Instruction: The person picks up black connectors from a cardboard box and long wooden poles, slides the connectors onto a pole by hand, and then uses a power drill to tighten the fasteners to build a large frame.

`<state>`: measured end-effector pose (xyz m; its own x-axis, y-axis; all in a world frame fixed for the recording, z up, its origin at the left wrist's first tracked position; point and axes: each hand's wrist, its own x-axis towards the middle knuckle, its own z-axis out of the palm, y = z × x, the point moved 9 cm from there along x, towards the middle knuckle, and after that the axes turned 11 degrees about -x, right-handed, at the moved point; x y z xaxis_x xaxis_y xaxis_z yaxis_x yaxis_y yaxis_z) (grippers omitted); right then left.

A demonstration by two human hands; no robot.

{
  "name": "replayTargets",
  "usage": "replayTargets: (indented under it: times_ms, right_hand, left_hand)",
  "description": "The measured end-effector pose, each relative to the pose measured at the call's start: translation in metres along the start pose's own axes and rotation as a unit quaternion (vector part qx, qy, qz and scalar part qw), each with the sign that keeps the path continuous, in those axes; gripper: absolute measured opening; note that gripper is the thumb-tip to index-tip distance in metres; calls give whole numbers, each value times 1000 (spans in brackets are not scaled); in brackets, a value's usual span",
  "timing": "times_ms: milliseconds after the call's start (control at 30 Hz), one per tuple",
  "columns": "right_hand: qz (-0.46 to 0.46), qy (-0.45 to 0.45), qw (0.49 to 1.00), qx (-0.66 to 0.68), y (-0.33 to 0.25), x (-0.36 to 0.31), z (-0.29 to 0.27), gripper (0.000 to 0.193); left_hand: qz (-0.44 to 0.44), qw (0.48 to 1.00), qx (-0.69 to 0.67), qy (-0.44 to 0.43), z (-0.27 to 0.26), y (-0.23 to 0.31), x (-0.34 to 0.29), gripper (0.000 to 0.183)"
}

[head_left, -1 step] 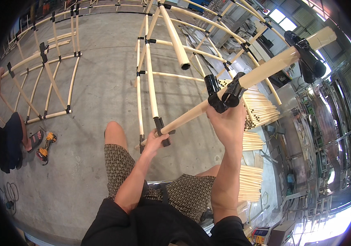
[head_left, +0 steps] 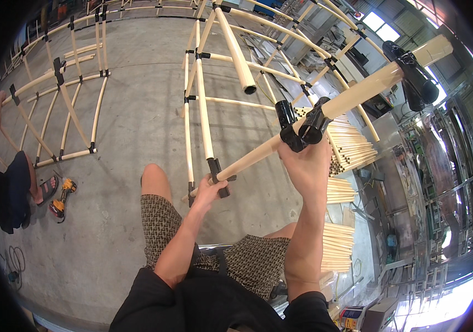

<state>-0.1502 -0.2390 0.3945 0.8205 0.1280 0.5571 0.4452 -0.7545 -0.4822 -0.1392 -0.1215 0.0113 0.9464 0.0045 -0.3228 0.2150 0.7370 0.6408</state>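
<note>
Both my hands on a long cream pipe [head_left: 366, 91], slanting up to the R in front of me.
Biggest first: cream pipe frame [head_left: 205, 113] w/ blk joints stands on the floor [head_left: 137, 110] ahead; held pipe runs from its lower corner to upper R, blk clamp [head_left: 416, 80] nr far end. Pipe stacks [head_left: 352, 146] on R. My R hand [head_left: 307, 166] grasps the pipe from below, against the blk joint pair [head_left: 314, 126]; L hand [head_left: 208, 193] grips its lower end by a blk joint [head_left: 214, 170]. Small tub [head_left: 351, 317], lower R; contents can't be seen. Yellow drill [head_left: 69, 188] on floor, L.
</note>
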Motion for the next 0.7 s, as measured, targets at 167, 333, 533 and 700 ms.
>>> replayTargets:
  times_ms: [167, 333, 533, 700]
  right_hand:
    - [-5, -2, 1000, 21, 1, 5, 8, 37]
    - [-9, -8, 1000, 7, -6, 5, 9, 38]
    - [-72, 19, 997, 8, -15, 5, 9, 41]
    - [-31, 7, 999, 1, -20, 7, 13, 30]
  left_hand:
    - [7, 1000, 11, -4, -3, 4, 2, 43]
    - [11, 1000, -4, -3, 0, 10, -7, 40]
    - [38, 999, -13, 7, -12, 5, -2, 41]
    - [24, 999, 36, 14, -16, 15, -4, 48]
